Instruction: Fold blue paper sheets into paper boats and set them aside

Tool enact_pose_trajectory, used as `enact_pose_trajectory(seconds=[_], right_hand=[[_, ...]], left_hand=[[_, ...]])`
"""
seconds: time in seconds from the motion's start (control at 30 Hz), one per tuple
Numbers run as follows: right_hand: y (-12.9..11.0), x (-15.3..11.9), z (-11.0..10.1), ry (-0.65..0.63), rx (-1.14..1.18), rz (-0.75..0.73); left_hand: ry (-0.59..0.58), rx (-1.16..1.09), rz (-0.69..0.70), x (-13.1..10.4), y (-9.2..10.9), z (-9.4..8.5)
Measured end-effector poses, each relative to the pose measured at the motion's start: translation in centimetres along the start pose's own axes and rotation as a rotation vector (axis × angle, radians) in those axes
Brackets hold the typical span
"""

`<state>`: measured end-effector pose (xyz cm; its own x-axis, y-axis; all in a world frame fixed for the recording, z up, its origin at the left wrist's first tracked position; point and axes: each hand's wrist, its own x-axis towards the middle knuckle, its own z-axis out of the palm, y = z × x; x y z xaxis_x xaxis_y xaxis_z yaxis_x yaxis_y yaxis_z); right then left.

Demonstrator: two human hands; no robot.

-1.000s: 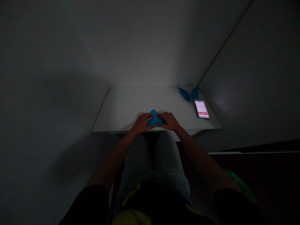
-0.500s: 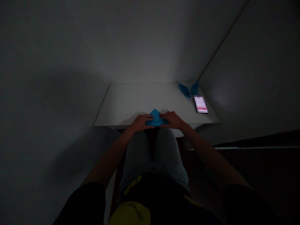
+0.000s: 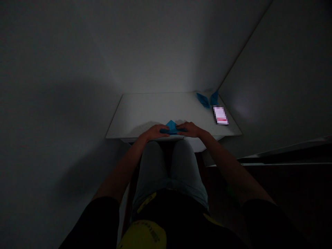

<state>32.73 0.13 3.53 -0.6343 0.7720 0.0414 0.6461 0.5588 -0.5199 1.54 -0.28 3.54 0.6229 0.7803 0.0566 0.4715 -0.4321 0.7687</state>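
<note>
A folded piece of blue paper (image 3: 171, 126) lies at the front edge of the white table, its pointed top facing the wall. My left hand (image 3: 157, 131) grips its left end, with fingers above and thumb along the near edge. On the right end, my right hand (image 3: 190, 129) holds it in a similar way. The fingers of both hands cover the paper's two side corners.
Two blue folded paper pieces, one (image 3: 203, 100) beside another (image 3: 214, 98), lie at the table's back right corner. A phone with a lit screen (image 3: 220, 115) is just in front of them. Walls border the white table (image 3: 145, 107) behind and at right.
The near part of the blue paper is now folded up, so the paper looks shorter from front to back. Both hands have shifted slightly, still at its ends.
</note>
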Motion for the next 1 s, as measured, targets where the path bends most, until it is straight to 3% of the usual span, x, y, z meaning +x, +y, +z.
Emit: enact_pose_trajectory(seconds=[0.2, 0.37, 0.7, 1.0], right_hand=[[1.0, 0.5, 0.3, -0.003, 0.044, -0.006], [1.2, 0.7, 1.2, 0.038, -0.054, 0.048], [-1.6, -0.5, 2.7, 0.176, -0.172, 0.096], [-1.9, -1.9, 3.0, 0.199, -0.129, 0.083]], left_hand=[[0.053, -0.034, -0.018, 0.3, -0.6, 0.3], [0.085, 0.019, -0.066, 0.6, -0.7, 0.3], [0.252, 0.14, -0.041, 0.3, -0.2, 1.9], [0.138, 0.202, 0.025, -1.7, -0.4, 1.0]])
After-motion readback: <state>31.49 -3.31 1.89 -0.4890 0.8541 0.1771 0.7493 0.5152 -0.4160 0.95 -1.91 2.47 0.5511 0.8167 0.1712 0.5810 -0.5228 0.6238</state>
